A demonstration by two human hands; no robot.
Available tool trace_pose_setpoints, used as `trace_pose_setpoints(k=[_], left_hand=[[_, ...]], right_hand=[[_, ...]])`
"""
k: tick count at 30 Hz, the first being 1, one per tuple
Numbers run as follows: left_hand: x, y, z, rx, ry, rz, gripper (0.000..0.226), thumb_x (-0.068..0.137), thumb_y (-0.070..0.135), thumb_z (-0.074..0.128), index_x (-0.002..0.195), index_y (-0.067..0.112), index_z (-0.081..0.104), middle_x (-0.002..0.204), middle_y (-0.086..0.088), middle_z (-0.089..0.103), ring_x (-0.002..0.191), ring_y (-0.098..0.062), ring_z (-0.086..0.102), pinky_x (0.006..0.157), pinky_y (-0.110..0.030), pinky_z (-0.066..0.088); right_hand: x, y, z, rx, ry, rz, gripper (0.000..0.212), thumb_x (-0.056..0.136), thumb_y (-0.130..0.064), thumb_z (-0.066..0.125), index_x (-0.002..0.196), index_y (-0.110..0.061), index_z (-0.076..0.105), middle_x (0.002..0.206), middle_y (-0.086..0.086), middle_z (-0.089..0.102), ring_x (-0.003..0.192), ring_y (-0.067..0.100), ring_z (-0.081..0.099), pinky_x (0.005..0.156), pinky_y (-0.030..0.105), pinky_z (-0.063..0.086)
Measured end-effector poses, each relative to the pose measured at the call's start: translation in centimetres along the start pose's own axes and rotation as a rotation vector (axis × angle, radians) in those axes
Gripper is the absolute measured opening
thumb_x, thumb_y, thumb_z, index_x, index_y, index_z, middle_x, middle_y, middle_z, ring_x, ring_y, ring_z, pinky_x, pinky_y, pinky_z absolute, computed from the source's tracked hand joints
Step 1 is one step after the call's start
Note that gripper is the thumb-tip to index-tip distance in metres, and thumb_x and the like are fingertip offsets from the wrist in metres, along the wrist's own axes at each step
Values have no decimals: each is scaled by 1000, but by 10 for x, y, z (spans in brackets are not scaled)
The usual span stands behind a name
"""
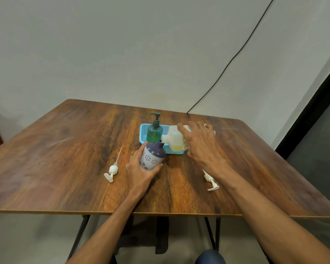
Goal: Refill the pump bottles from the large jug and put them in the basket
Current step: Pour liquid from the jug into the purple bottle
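Two hands work at the middle of the table (65, 149): the left hand (141, 173) has its grip curled round a tilted flowered bottle (152, 156) with no pump. The right hand (200, 143) has its grip wrapped over the large jug (176, 139), tipped spout-first at that bottle's neck, its label print too small to read. A green pump bottle (154, 133) stands in the blue basket (144, 128) toward the far edge, and a white pump (111, 171) lies toward the left edge.

Purple flower-patterned bottle (152, 156), green bottle (154, 132), blue basket (144, 130), brown table (65, 149).
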State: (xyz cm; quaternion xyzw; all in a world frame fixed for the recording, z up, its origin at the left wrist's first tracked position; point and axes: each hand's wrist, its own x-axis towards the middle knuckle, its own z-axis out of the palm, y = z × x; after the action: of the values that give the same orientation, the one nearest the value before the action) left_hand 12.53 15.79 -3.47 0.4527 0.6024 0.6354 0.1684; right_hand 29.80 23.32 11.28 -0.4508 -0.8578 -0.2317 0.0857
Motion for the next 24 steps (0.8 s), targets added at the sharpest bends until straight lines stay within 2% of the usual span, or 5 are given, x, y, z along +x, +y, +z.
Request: trace_pose_setpoints(k=[10,15,24], left_hand=[[0,2,-1,7,10,5,97,63,61,81,148,28,49,143,3,60,130,-16,57,109,-56,48],[-1,3,-2,20,3,2,96,64,61,83,148,34,47,143,6,59,130,-14,57,108,-55,49],[-2,9,-3,9,0,21,96,64,57,82,149,25,50,141,3,61,126,-12,60,106,-51,52]], right_hand=[[1,-1,2,0,5,4,92,77,-36,83,151,-28,30,149,15,43,137,37,40,107,56,35],[1,-2,2,0,6,8,94,74,-36,85,150,-27,31,147,15,45,135,38,42,106,56,35],[0,-1,1,-6,13,9,90,79,-35,81,152,-29,28,150,14,42,137,37,39,107,55,34]])
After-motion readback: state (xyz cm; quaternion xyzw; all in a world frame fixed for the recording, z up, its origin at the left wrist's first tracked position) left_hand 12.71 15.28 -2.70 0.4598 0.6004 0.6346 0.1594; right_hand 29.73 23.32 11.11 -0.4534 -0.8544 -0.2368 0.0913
